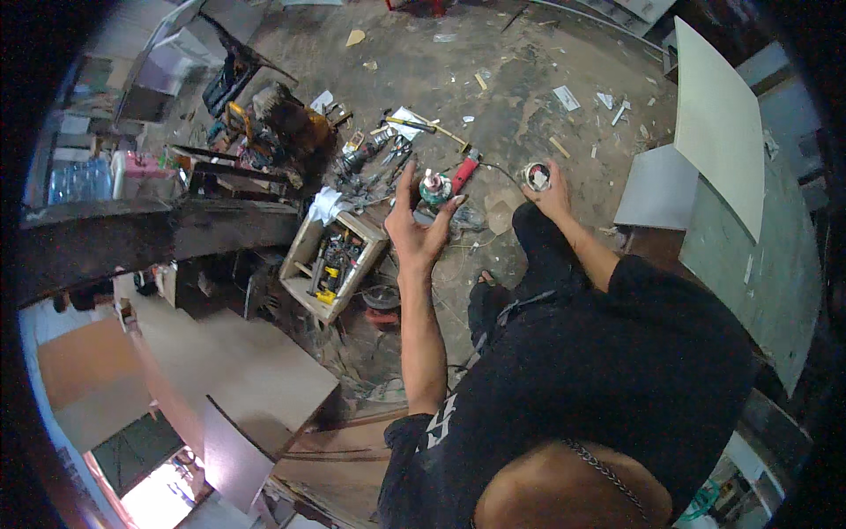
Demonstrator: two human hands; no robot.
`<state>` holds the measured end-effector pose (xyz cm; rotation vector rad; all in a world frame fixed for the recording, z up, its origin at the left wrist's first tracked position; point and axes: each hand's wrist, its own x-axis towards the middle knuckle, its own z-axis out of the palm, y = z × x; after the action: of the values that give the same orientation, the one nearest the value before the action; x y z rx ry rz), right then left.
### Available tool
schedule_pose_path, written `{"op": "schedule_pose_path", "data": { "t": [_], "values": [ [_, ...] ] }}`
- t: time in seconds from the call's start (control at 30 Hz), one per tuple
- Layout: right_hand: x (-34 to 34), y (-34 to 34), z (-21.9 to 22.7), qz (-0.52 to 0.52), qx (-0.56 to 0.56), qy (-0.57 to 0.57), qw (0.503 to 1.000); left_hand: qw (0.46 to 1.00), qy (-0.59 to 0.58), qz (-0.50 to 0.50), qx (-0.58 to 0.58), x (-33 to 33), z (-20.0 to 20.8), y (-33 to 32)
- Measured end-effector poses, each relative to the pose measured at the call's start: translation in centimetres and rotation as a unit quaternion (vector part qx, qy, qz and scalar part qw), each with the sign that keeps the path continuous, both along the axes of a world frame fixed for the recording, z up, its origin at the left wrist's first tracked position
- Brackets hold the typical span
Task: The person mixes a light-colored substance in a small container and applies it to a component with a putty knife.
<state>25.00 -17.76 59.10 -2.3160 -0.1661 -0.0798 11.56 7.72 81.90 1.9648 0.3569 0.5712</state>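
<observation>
My left hand (417,236) reaches out over the floor with forefinger and thumb spread wide apart, and I see nothing gripped in it. In the gap between them shows a green container with a white top (433,188); whether the hand touches it I cannot tell. Right beside it lies a red-bodied power tool (464,174) with a dark cord. Beside my right knee, my right hand (555,196) is closed around a small round container (536,176), its top toward me, with something pale and dark red inside.
A wooden box (374,236) of tools stands left of my left arm. Hand tools (359,163) and a long yellow-handled tool (430,129) lie ahead on the floor. Pale boards (718,132) lean at the right; more panels (238,357) are at the lower left. Scraps litter the floor.
</observation>
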Motion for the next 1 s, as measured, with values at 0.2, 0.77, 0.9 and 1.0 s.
{"op": "schedule_pose_path", "data": {
  "t": [0.2,0.77,0.9,1.0],
  "values": [
    [5.6,0.4,9.4,0.056,0.110,-0.006,0.992,0.992,0.003,-0.056,0.112,6.9,4.0,-1.3],
    [36.0,-11.6,9.9,-0.024,0.126,0.111,0.985,0.953,-0.038,-0.299,0.017,51.9,7.1,-16.0],
    [40.4,-15.5,11.4,-0.073,0.075,0.073,0.992,0.935,-0.040,-0.351,-0.014,59.9,8.7,-19.3],
    [41.8,-18.1,11.4,-0.117,0.036,0.054,0.991,0.917,-0.039,-0.387,-0.087,64.2,11.4,-21.3]
  ]
}}
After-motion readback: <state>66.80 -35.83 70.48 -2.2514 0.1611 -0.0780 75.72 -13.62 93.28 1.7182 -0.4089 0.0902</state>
